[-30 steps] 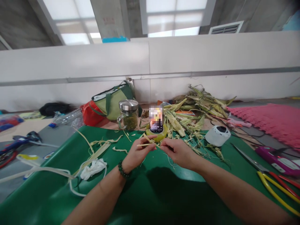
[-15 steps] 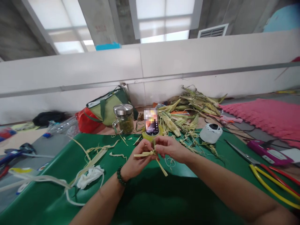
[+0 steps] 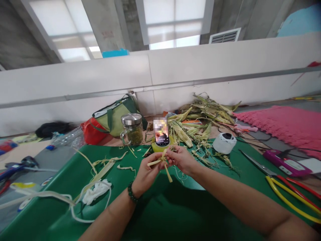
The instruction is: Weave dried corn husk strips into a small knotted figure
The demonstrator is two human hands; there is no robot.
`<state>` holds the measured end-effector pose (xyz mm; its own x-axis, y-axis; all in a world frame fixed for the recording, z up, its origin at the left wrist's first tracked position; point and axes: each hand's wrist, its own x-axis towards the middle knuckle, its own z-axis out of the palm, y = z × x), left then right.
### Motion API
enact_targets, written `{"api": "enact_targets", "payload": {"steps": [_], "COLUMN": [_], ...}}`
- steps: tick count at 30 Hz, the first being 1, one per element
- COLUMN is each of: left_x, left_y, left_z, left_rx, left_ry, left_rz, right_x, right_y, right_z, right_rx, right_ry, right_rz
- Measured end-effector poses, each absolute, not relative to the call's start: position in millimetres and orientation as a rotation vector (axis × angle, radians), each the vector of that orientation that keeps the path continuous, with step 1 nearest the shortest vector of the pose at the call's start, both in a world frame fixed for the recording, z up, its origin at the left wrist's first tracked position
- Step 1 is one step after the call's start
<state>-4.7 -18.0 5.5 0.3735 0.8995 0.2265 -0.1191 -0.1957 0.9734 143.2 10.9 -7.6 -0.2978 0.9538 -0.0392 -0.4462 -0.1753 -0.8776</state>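
Both of my hands meet above the green mat [image 3: 160,214] and pinch the same small bundle of pale husk strips [image 3: 163,163]. My left hand [image 3: 147,170], with a dark bead bracelet on its wrist, grips the strips from the left with closed fingers. My right hand [image 3: 179,159] pinches them from the right. One strip end sticks out to the left and another hangs down toward the mat. A phone [image 3: 161,132] stands just behind my hands on a yellow tape roll.
A glass jar [image 3: 131,130] with a metal lid stands behind the mat, beside a green bag [image 3: 115,115]. A pile of corn husks [image 3: 203,117] lies at the back. A white tape roll [image 3: 224,143], scissors [image 3: 253,163], yellow pliers [image 3: 288,197] lie right; loose strips [image 3: 100,167] left.
The husk strips have been turned between my fingers: a loose end that pointed up now hangs down. My hands have stayed together and shifted slightly upward in the view.
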Motion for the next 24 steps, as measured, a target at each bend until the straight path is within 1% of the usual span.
{"api": "enact_targets", "payload": {"steps": [4,8,13,17,19,22,24], "left_x": [-8,-8,-8,-9,-10,-11,-11], "left_y": [-14,-11,-13,-16,-15,-13,-11], "left_z": [5,0,-2,4,7,9,8], "left_rx": [1.251,1.092,1.188,1.254,1.251,1.243,1.278], "left_ry": [0.722,0.704,0.721,0.767,0.796,0.846,0.866], "left_rz": [0.954,0.981,1.031,0.944,0.907,0.905,0.914], "right_x": [145,147,148,155,162,173,177], "right_y": [13,13,15,22,23,18,13], "right_z": [-8,-7,-13,-15,-8,9,18], "right_rx": [-0.776,-0.73,-0.778,-0.851,-0.849,-0.755,-0.715], "right_ry": [-0.984,-1.063,-1.213,-1.408,-1.557,-1.809,-1.995], "right_rz": [1.697,1.656,1.566,1.508,1.369,0.968,0.761]}}
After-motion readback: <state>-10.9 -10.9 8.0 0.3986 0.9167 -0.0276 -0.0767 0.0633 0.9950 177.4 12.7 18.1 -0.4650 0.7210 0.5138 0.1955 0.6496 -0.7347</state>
